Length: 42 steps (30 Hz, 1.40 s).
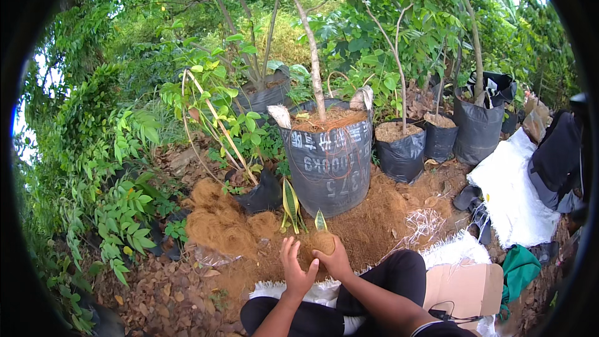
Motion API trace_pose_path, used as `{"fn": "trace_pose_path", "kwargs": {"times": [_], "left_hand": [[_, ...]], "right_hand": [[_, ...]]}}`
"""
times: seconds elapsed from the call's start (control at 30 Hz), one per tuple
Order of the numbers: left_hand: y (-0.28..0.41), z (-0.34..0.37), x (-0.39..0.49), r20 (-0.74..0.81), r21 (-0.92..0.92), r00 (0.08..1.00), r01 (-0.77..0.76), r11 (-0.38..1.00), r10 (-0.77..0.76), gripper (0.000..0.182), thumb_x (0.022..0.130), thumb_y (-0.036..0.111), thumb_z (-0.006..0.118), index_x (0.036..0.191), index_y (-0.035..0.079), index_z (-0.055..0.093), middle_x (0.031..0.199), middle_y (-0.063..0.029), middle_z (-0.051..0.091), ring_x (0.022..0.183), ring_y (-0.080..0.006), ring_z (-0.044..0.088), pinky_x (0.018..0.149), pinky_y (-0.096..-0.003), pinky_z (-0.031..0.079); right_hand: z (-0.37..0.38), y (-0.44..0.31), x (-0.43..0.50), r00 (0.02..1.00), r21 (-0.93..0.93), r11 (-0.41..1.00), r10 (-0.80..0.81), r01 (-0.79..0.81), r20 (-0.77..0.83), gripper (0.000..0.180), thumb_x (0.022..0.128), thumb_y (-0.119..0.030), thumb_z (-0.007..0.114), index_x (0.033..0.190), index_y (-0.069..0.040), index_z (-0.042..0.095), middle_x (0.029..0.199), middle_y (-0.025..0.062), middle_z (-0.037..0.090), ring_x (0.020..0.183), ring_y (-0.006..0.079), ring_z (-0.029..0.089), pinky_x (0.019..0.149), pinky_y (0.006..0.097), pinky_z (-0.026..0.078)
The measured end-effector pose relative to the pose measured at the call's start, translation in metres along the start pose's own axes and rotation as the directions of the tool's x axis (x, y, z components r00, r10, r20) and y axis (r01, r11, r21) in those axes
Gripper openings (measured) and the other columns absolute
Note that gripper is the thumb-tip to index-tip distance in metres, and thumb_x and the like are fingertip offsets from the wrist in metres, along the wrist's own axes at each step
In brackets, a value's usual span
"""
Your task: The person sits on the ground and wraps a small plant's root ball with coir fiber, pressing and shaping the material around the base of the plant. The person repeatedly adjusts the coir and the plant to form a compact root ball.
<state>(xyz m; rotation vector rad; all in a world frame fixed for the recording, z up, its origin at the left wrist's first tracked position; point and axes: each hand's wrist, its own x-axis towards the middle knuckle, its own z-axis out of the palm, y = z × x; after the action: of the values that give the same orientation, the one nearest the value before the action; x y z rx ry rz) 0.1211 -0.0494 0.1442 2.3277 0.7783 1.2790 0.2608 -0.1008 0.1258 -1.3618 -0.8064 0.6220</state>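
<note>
My right hand (337,260) grips a round ball of brown coir fibre (323,242) from its right side. A short snake plant leaf (320,221), green with yellow edges, stands up from the top of the ball. On the ball's left, my left hand (297,267) is raised with its fingers apart and its palm turned to the ball; I cannot tell whether it touches it. Just beyond the left fingertips, a taller snake plant (291,203) leans near the big black grow bag. Loose coir fibre (220,220) is heaped to the left.
A large black bag (332,168) with printed writing holds a small tree ahead. Smaller grow bags (400,157) stand to its right. White string (423,224) lies tangled on the ground. Cardboard (461,285), a green cloth (519,271) and a white sack (507,187) are at the right.
</note>
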Motion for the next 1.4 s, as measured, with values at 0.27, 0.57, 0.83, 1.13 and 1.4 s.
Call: {"fn": "trace_pose_path", "kwargs": {"times": [0.27, 0.57, 0.83, 1.13, 1.4], "left_hand": [[0.040, 0.005, 0.008, 0.136, -0.375, 0.957, 0.288, 0.881, -0.255, 0.093, 0.095, 0.058, 0.065, 0.155, -0.005, 0.033, 0.150, -0.0271, 0.046, 0.138, -0.0368, 0.049, 0.114, -0.0458, 0.039], [0.074, -0.002, 0.013, 0.232, -0.721, 0.862, 0.463, 0.515, -0.450, 0.082, 0.094, 0.037, 0.074, 0.153, -0.003, 0.035, 0.145, -0.0194, 0.050, 0.134, -0.0278, 0.051, 0.113, -0.0402, 0.041], [0.098, -0.020, 0.010, 0.303, -0.803, 0.866, 0.457, 0.383, -0.397, 0.098, 0.084, 0.025, 0.084, 0.159, 0.002, 0.024, 0.149, -0.0161, 0.045, 0.137, -0.0280, 0.047, 0.116, -0.0413, 0.039], [0.115, -0.038, 0.009, 0.458, -0.749, 0.811, 0.572, 0.334, -0.363, 0.094, 0.084, 0.017, 0.084, 0.158, 0.008, 0.027, 0.147, -0.0116, 0.048, 0.138, -0.0261, 0.047, 0.113, -0.0405, 0.044], [0.092, -0.045, 0.010, 0.534, -0.783, 0.774, 0.604, 0.145, -0.342, 0.089, 0.082, 0.008, 0.081, 0.155, 0.009, 0.032, 0.141, -0.0092, 0.053, 0.132, -0.0243, 0.054, 0.110, -0.0395, 0.047]], "right_hand": [[0.001, -0.044, -0.013, 0.998, 0.263, 0.965, -0.004, -0.013, 0.066, 0.058, 0.085, -0.021, 0.079, 0.133, 0.001, 0.054, 0.117, 0.0130, 0.066, 0.108, 0.0223, 0.064, 0.097, 0.0374, 0.051], [0.002, -0.073, -0.032, 0.950, 0.035, 0.965, -0.250, 0.261, -0.187, 0.045, 0.094, -0.018, 0.066, 0.132, 0.002, 0.054, 0.121, 0.0172, 0.065, 0.112, 0.0260, 0.064, 0.100, 0.0392, 0.050], [-0.007, -0.105, -0.044, 0.964, 0.271, 0.930, -0.212, 0.250, -0.161, 0.049, 0.093, -0.019, 0.068, 0.134, 0.003, 0.054, 0.118, 0.0171, 0.066, 0.112, 0.0263, 0.064, 0.100, 0.0383, 0.049], [-0.026, -0.121, -0.054, 0.970, 0.305, 0.921, -0.229, 0.242, -0.078, 0.050, 0.092, -0.018, 0.070, 0.135, 0.004, 0.055, 0.117, 0.0170, 0.068, 0.111, 0.0245, 0.065, 0.099, 0.0372, 0.050], [-0.009, -0.099, -0.052, 0.968, 0.185, 0.950, -0.248, 0.251, -0.039, 0.044, 0.100, -0.018, 0.058, 0.137, 0.004, 0.055, 0.129, 0.0218, 0.062, 0.122, 0.0295, 0.060, 0.106, 0.0396, 0.044]]}}
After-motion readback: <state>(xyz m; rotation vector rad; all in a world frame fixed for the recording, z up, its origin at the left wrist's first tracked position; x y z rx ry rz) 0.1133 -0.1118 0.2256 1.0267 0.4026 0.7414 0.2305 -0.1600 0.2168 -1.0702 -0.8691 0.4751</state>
